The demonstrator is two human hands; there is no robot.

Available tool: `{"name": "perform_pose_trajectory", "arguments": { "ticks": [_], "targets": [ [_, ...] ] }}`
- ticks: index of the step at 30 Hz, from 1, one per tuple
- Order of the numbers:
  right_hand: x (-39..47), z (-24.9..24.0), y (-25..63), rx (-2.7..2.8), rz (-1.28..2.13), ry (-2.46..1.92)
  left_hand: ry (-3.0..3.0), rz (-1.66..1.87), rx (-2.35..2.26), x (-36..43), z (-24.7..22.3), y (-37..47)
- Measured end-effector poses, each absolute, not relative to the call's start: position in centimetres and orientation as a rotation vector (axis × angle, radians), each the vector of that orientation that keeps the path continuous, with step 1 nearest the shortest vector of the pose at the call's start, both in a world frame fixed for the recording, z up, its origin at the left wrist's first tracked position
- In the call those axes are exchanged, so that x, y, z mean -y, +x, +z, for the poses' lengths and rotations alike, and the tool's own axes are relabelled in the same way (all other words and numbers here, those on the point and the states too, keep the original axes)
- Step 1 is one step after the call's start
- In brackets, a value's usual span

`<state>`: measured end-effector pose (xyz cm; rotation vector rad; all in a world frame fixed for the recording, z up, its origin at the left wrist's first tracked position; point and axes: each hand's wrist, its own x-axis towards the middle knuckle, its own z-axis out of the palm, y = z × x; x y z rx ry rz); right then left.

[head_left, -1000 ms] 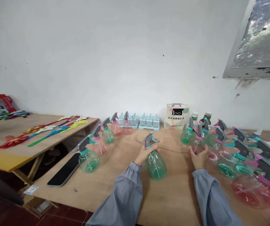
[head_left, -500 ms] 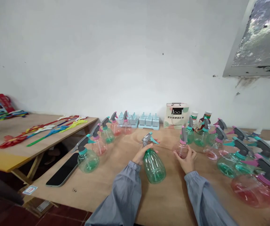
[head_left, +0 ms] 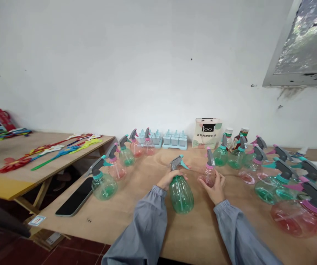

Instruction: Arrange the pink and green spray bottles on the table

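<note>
My left hand (head_left: 169, 179) is wrapped round the neck of a green spray bottle (head_left: 182, 195) with a grey and turquoise nozzle, near the middle of the table. To its right, my right hand (head_left: 215, 187) grips a smaller pink spray bottle (head_left: 208, 174) by its body; this one stands upright with a grey and pink nozzle. Several green and pink bottles stand in a row on the left, the nearest a green one (head_left: 105, 187). More are grouped on the right, among them a large pink bottle (head_left: 293, 217) and a green one (head_left: 268, 187).
A black phone (head_left: 74, 197) lies at the table's left edge. Against the wall are pale blue moulds (head_left: 175, 140), a paper bag (head_left: 207, 134) and two white-capped bottles. Colourful flower sticks (head_left: 56, 154) lie on the separate left table.
My right hand and the pink bottle have shifted slightly left, towards the green bottle. The green bottle in my left hand is now a little more upright.
</note>
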<state>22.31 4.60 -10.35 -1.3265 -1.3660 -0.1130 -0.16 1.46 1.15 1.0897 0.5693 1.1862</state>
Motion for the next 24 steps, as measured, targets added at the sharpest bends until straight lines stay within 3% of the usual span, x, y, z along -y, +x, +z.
{"name": "perform_pose_trajectory", "arguments": {
  "ticks": [11, 17, 24],
  "targets": [
    [-4.2, -10.36, 22.38, 1.386, -0.07, -1.318, 1.036, 1.197, -0.674, -1.11, 1.81, 0.35],
    [-4.08, -10.4, 22.26, 1.372, -0.013, -1.304, 0.794, 1.465, -0.783, -1.75, 1.57, 0.53],
    [-4.13, -10.49, 22.24, 1.377, 0.023, -1.295, 1.01, 1.324, -0.677, -1.04, 2.04, 0.29]
  ]
}}
